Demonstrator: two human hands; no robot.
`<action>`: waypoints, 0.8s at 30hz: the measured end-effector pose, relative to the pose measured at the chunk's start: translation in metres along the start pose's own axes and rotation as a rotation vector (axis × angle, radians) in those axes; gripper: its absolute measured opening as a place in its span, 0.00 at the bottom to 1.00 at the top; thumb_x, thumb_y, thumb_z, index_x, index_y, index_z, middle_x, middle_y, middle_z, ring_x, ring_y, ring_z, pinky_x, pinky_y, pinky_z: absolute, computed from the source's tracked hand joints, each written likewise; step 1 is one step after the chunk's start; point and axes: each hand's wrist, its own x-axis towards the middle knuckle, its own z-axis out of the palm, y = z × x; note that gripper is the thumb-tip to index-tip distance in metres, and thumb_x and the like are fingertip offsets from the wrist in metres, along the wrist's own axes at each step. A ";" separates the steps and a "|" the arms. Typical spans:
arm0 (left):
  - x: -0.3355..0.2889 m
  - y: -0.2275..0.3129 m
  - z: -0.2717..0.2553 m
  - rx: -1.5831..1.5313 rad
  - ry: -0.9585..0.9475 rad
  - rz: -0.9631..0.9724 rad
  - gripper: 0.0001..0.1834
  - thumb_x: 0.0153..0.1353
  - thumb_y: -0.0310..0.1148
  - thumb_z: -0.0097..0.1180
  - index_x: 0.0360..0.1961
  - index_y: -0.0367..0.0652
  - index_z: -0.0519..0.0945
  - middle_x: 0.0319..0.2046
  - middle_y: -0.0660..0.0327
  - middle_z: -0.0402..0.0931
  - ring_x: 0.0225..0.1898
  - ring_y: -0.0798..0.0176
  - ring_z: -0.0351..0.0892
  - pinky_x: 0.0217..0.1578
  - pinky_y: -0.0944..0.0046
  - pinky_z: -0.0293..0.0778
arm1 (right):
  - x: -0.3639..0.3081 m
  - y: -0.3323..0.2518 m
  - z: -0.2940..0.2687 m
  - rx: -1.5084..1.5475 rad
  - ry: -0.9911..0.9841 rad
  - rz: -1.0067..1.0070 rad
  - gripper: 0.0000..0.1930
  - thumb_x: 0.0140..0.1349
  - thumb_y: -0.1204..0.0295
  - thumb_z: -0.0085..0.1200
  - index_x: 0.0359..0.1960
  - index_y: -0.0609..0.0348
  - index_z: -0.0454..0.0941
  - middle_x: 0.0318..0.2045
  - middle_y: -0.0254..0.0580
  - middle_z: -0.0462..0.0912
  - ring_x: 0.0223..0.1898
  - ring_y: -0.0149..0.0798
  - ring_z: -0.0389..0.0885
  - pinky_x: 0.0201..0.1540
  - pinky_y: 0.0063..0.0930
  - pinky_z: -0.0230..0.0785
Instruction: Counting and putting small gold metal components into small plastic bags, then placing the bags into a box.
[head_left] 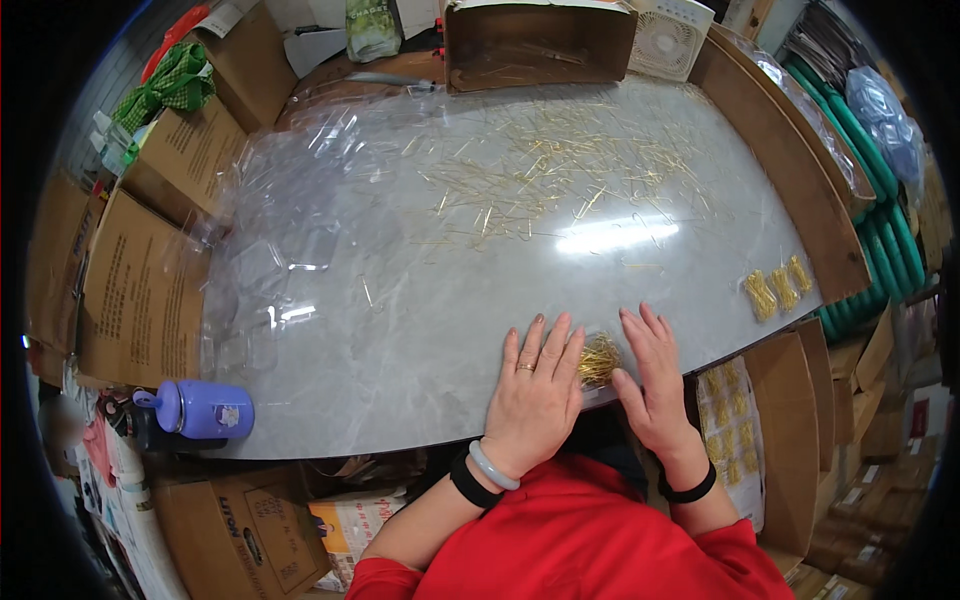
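A small pile of gold-coloured thin wire hooks lies near the front edge of the table, between my two hands. My left hand rests beside it on the left, palm down, fingers stretched out and lying close together. On the pile's right, my right hand is tilted on its side with the fingers extended and the thumb apart, its tip near the wires. Neither hand is wrapped round the pile. Many loose gold wire hooks are scattered over the far middle of the table.
Clear plastic packets heap up on the left. Three gold wire bundles lie at the right edge. Below them, an open carton holds more bundles. A purple tumbler lies front left; an open box and white fan stand behind.
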 end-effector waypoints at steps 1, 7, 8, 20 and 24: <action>0.000 0.000 0.000 -0.004 0.005 0.010 0.29 0.68 0.34 0.50 0.69 0.35 0.65 0.71 0.49 0.59 0.72 0.43 0.57 0.71 0.41 0.50 | 0.001 -0.001 0.002 0.001 0.003 0.003 0.28 0.67 0.69 0.54 0.68 0.60 0.66 0.68 0.48 0.69 0.73 0.57 0.60 0.74 0.59 0.42; -0.004 0.000 0.005 -0.045 0.043 0.012 0.32 0.70 0.40 0.51 0.69 0.31 0.64 0.70 0.45 0.60 0.71 0.41 0.58 0.71 0.42 0.53 | -0.002 0.001 0.008 -0.036 -0.048 -0.030 0.24 0.68 0.67 0.52 0.65 0.60 0.70 0.69 0.45 0.68 0.73 0.52 0.60 0.75 0.55 0.43; -0.004 0.000 0.005 -0.045 0.040 0.014 0.32 0.70 0.40 0.51 0.69 0.31 0.64 0.70 0.45 0.60 0.71 0.41 0.58 0.71 0.42 0.53 | -0.002 0.000 0.008 -0.035 -0.047 -0.028 0.24 0.68 0.67 0.52 0.65 0.60 0.70 0.69 0.45 0.68 0.73 0.52 0.60 0.75 0.55 0.43; -0.010 -0.007 0.000 -0.205 0.043 0.037 0.54 0.55 0.39 0.63 0.74 0.28 0.45 0.72 0.38 0.52 0.73 0.40 0.55 0.73 0.41 0.48 | 0.002 -0.007 0.008 -0.231 -0.128 -0.043 0.23 0.68 0.67 0.53 0.63 0.60 0.73 0.67 0.45 0.71 0.72 0.49 0.63 0.75 0.58 0.42; -0.011 -0.012 -0.005 -0.315 0.029 0.050 0.61 0.49 0.36 0.64 0.75 0.29 0.37 0.73 0.37 0.51 0.73 0.38 0.54 0.73 0.42 0.47 | 0.010 -0.019 0.014 -0.188 -0.042 -0.078 0.23 0.66 0.68 0.54 0.62 0.59 0.74 0.66 0.44 0.72 0.71 0.50 0.64 0.74 0.58 0.43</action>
